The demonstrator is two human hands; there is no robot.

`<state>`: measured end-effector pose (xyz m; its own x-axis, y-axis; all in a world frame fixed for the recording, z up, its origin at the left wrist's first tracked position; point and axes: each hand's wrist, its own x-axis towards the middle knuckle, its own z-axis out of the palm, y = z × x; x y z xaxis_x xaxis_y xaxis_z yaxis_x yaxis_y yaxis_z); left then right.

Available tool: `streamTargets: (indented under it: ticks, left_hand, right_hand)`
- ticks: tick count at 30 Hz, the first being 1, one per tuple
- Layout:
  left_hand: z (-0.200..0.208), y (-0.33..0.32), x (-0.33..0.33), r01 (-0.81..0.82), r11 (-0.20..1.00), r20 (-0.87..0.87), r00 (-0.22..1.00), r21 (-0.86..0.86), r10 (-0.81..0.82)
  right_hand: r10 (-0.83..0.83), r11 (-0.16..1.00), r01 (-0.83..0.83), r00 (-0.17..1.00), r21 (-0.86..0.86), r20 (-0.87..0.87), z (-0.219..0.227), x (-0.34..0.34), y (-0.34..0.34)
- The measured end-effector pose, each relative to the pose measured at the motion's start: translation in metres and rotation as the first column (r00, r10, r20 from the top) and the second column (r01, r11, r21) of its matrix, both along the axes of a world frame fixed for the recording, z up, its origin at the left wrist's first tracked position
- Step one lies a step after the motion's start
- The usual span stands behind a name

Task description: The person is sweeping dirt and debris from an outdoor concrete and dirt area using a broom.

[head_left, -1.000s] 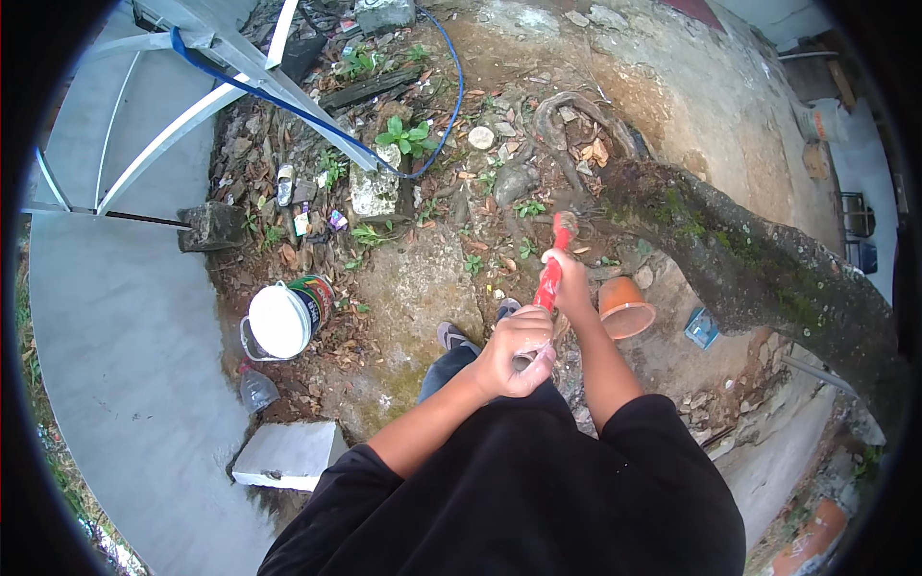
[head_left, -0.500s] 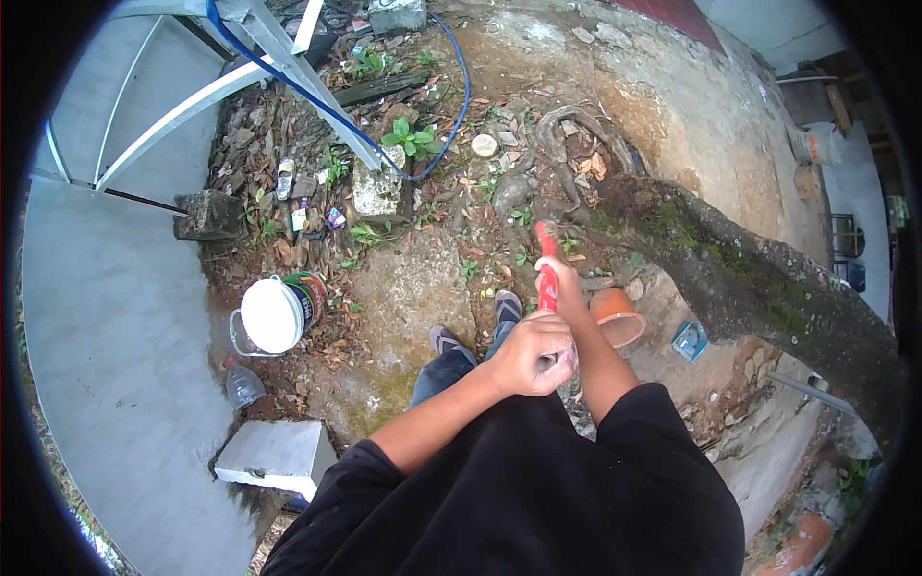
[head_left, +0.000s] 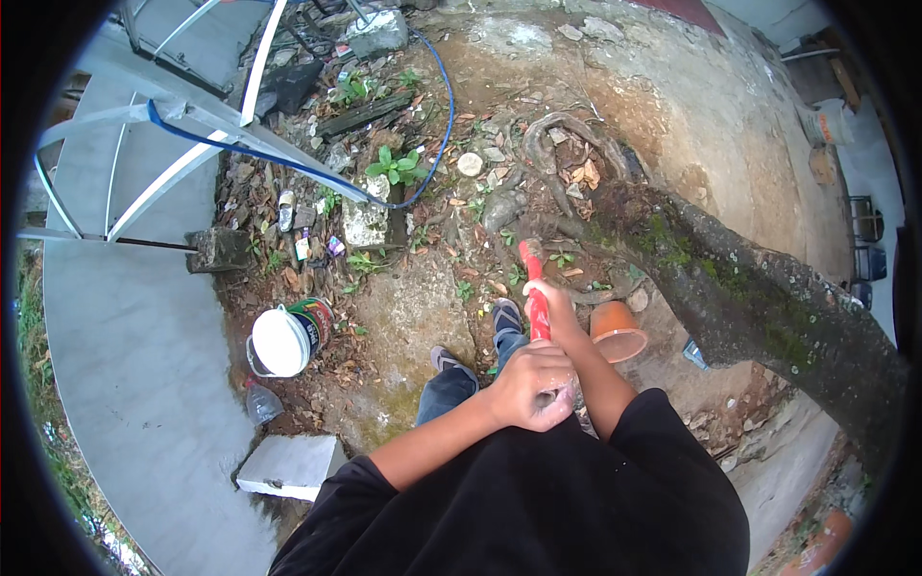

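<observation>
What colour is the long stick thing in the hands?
Red: the long-handled tool has a bright red shaft, seen best in the head view.

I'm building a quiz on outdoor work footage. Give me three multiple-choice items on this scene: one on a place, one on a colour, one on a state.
1. Where does the terracotta pot lie?
A. On the grey paved surface
B. On bare ground beside the tree trunk
C. On top of the white block

2. What colour is the tool handle that both hands grip?
A. Red
B. Blue
C. Yellow

3. How do the hands sit on the handle?
A. Only the left hand holds it
B. Both are off it
C. Left hand nearer the body, right hand further along

Answers:
1 B: the pot rests on soil next to the mossy tree trunk.
2 A: the shaft shows red beyond the fingers.
3 C: the left hand is closed near the body, the right hand wraps the shaft beyond it.
</observation>
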<state>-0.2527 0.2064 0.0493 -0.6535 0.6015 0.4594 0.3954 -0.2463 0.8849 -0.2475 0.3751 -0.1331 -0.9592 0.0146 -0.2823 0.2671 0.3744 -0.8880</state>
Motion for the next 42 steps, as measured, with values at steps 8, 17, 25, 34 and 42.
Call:
streamTargets:
  ticks: [8,17,25,34,42]
  left_hand:
    - [0.085,0.075,-0.021,0.13,0.982,-0.135,0.985,0.136,-0.112]
    - [-0.02,0.167,-0.136,0.037,0.989,-0.111,0.994,0.142,-0.021]
    - [0.078,0.174,-0.103,0.082,0.98,-0.174,0.983,0.183,-0.05]
    - [-0.014,0.184,-0.142,-0.051,0.998,-0.055,0.997,0.042,0.053]
    - [0.084,0.15,-0.078,-0.011,0.977,-0.135,0.99,0.211,0.04]
  right_hand:
    - [-0.123,0.981,0.146,0.977,0.126,-0.175,0.103,-0.013,0.052]
    - [-0.308,0.914,0.349,0.928,0.208,-0.209,0.004,-0.143,0.177]
    - [-0.21,0.953,0.251,0.95,0.167,-0.229,0.083,-0.117,0.141]
    - [-0.185,0.972,0.211,0.958,0.102,-0.219,0.0,-0.142,0.168]
    - [-0.106,0.969,0.2,0.869,0.147,-0.483,0.076,-0.097,0.111]
